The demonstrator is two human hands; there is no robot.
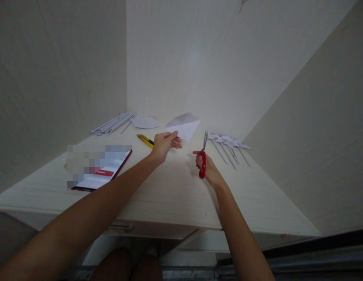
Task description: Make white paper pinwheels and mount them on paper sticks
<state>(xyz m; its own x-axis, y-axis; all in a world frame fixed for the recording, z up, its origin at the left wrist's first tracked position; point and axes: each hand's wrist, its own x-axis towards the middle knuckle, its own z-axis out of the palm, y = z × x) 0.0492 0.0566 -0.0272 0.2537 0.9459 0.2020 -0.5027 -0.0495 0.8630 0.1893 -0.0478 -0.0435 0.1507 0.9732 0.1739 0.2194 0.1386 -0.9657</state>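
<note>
left hand (pixel 163 145): pinches folded paper (pixel 184 127) up off the table — so blades can reach
right hand (pixel 207 166): grips red scissors (pixel 202 158), tips up, near paper

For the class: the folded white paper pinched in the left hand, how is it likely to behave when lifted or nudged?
The folded white paper is held by one corner in the left hand and keeps its shape, so the folds probably stiffen it. It looks thin, so likely very light and easily slid or blown across the table. It would probably crease if squeezed.

Two bare forearms, sleeveless to the frame edge, no rings, watch or gloves; bare knees below.
</note>
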